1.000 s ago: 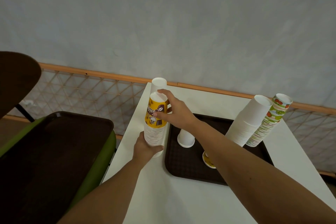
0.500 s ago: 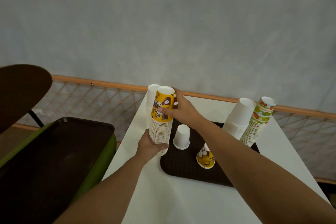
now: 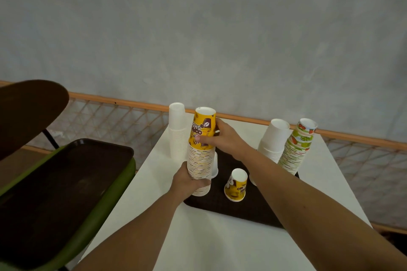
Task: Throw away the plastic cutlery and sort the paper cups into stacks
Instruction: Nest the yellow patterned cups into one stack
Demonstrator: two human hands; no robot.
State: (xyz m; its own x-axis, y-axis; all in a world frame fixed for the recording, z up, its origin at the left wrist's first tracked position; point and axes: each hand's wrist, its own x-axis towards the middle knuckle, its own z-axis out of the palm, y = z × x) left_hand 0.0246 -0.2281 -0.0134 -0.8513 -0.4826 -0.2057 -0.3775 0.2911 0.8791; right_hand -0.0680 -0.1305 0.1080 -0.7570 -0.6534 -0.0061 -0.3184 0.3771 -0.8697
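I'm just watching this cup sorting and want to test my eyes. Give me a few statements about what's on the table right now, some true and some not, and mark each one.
1. The right hand grips the top yellow cup of the yellow stack. True.
2. The left hand lies flat on the table. False: it holds the yellow stack near its base.
3. A single yellow cup stands upside down on the brown tray. True.
4. The fruit-print stack stands left of the yellow stack. False: it is at the right, beside a leaning white stack.
5. Plastic forks lie on the tray. False: no cutlery shows.
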